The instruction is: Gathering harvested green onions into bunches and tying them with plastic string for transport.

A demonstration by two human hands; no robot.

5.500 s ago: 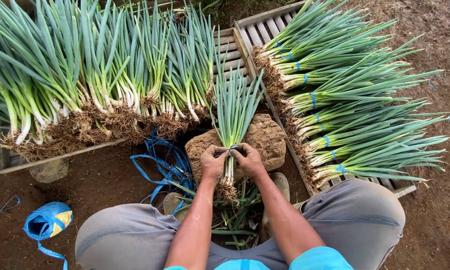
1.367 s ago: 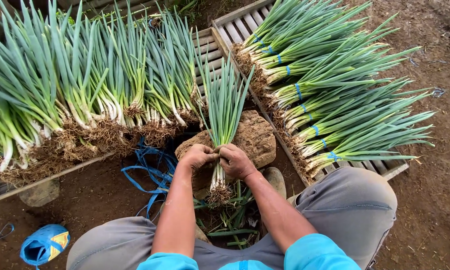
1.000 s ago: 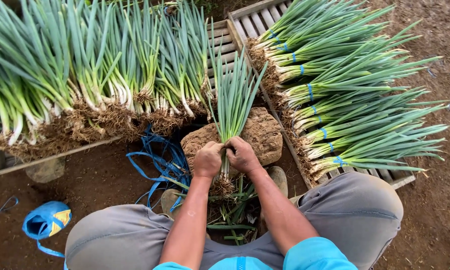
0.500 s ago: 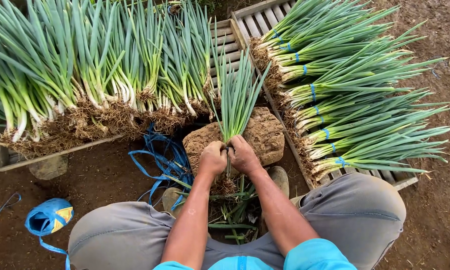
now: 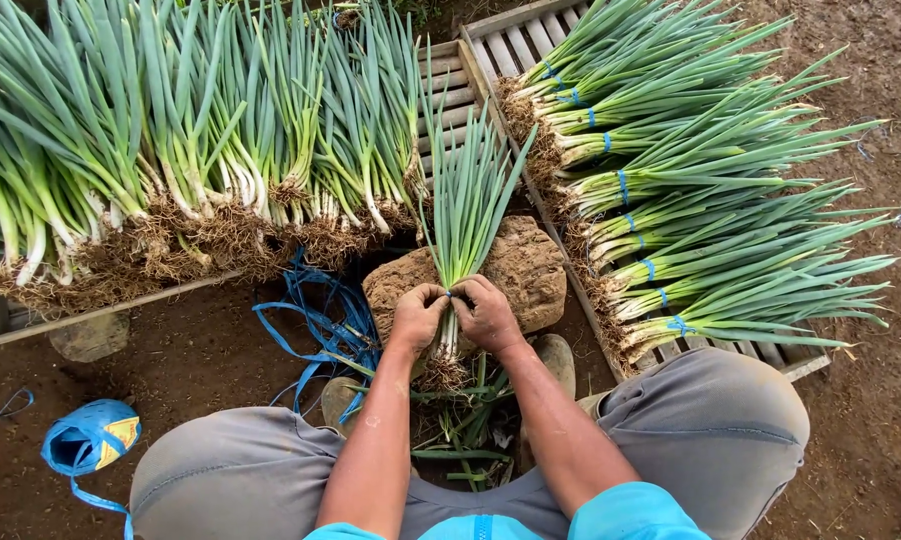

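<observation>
My left hand (image 5: 416, 312) and my right hand (image 5: 487, 312) are both closed around the white stems of one bundle of green onions (image 5: 464, 200). The bundle stands upright against a brown stone (image 5: 528, 268), leaves pointing away from me and roots (image 5: 441, 373) hanging below my fists. A bit of blue tie shows between my thumbs. My knees in grey trousers (image 5: 710, 430) frame the spot.
Untied green onions (image 5: 180, 150) lie in a row on a wooden slat pallet (image 5: 30, 322) at left. Bundles tied with blue bands (image 5: 690, 190) are stacked on another pallet (image 5: 805, 363) at right. Loose blue straps (image 5: 315, 330) and a blue roll of strap (image 5: 90, 440) lie on the soil. Trimmed leaves (image 5: 465, 435) lie between my feet.
My hands have stayed closed on the same bundle against the stone, shifting slightly at the stems. The view wobbled with my head.
</observation>
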